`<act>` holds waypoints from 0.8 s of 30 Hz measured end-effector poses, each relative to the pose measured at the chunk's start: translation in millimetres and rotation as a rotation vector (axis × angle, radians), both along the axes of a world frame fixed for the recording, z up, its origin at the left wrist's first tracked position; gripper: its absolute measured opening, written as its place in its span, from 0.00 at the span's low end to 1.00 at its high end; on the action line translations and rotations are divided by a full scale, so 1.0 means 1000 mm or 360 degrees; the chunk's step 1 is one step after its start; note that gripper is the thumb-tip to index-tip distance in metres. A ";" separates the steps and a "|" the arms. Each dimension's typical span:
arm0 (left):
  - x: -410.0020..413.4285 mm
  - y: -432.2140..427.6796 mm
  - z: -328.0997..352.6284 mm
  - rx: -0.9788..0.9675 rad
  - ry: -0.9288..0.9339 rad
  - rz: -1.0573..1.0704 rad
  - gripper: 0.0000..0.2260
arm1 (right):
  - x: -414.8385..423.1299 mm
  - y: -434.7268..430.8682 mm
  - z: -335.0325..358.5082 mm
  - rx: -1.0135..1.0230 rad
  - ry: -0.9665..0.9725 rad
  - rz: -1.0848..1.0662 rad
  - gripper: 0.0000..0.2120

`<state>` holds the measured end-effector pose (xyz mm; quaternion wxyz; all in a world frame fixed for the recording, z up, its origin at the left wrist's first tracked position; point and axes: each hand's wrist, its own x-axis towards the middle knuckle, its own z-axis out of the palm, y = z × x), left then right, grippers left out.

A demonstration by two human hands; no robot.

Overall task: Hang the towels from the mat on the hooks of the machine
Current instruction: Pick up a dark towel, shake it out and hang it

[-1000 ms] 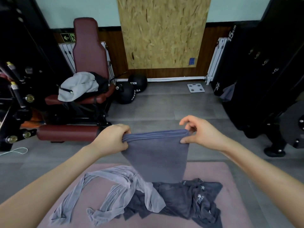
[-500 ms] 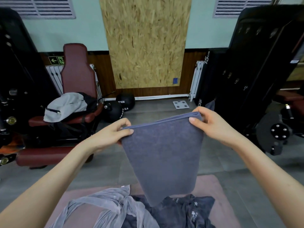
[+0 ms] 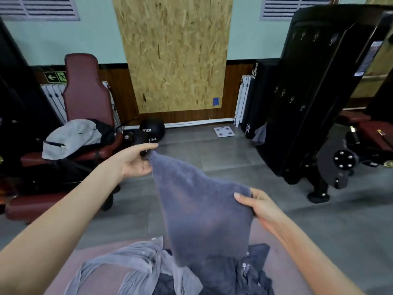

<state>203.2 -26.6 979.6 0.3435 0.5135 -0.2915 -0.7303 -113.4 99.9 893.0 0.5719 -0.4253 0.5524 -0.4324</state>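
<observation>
I hold a grey-blue towel [image 3: 202, 209] in the air over the pink mat [image 3: 89, 260]. My left hand [image 3: 136, 162] pinches its far corner at arm's length. My right hand [image 3: 259, 205] grips the nearer corner, lower and closer to me. The towel hangs slanted between them. On the mat lie a light grey towel [image 3: 127, 265] and a dark towel [image 3: 244, 275], bunched together. The black machine [image 3: 314, 92] stands at the right, with small hooks [image 3: 291, 100] on its panel. A grey cloth [image 3: 260, 134] hangs low on its left side.
A dark red gym seat [image 3: 85, 96] with a grey bag [image 3: 72, 137] stands at the left. Black medicine balls [image 3: 152, 129] and a white scale [image 3: 223, 131] lie by the far wall. Grey floor stretches between the mat and the machine.
The towel's top edge was level before; now my left hand has pushed forward and my right hand has dropped and pulled closer, so the towel hangs slanted. The view has tilted up.
</observation>
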 end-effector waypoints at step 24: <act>-0.041 0.021 -0.130 0.0018 0.0605 -0.0174 0.29 | 0.006 -0.002 0.104 0.0030 0.0477 -0.0141 0.10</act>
